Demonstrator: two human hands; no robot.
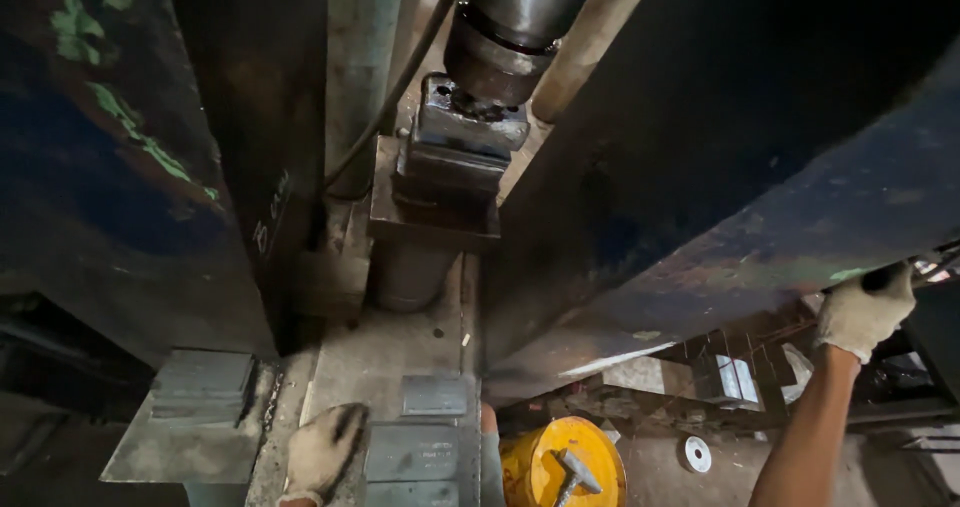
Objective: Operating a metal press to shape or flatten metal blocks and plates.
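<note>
Right hand (pixel 864 312) fingers clamped on half-hidden dark lever (pixel 880 278); left hand (pixel 322 451) fingers apart, wrist cut off.

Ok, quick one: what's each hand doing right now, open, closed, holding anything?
Left hand: gloved, open, resting flat beside the grey metal plates.
Right hand: gloved, closed around a dark handle at the machine's edge.

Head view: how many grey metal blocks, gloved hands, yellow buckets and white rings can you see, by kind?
Grey metal blocks: 3, one behind, one by the left hand, one at the frame edge
Gloved hands: 2, left hand, right hand
Yellow bucket: 1
White ring: 1
Total: 7
</note>
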